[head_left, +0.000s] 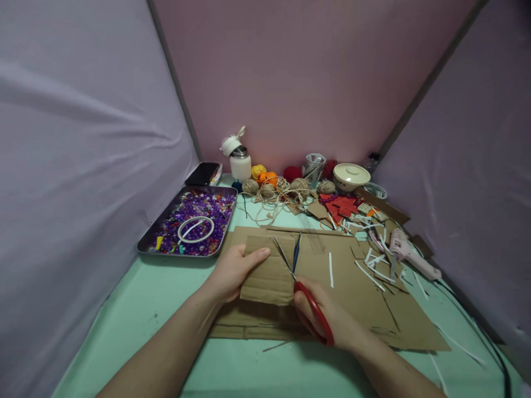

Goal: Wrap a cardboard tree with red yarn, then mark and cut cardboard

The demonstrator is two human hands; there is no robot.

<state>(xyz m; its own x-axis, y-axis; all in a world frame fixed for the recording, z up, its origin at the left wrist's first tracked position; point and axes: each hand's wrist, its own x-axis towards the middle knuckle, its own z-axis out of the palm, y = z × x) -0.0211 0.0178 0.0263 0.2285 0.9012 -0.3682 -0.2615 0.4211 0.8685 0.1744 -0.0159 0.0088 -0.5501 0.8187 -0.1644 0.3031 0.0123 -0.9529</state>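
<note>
My left hand (235, 270) pinches a small rectangular piece of cardboard (265, 282) by its left side, thumb on top. Red-handled scissors (316, 316) are gripped in my right hand (327, 318). Their blades are spread and point away from me, at the right edge of the cardboard piece; whether they touch the edge I cannot tell. Beneath both hands lies a large cardboard sheet (352, 298). A dark blue slim tool (297, 253) lies just beyond the scissor blades. To the right of it rests a white paper strip (331, 270).
At left sits a metal tray (143, 247) of purple beads with a white ring (196, 241). Yarn balls (267, 178), twine, a white bottle (240, 167) and a lidded bowl (351, 178) line the back. A glue gun (409, 254) with a cord and paper scraps lie at right.
</note>
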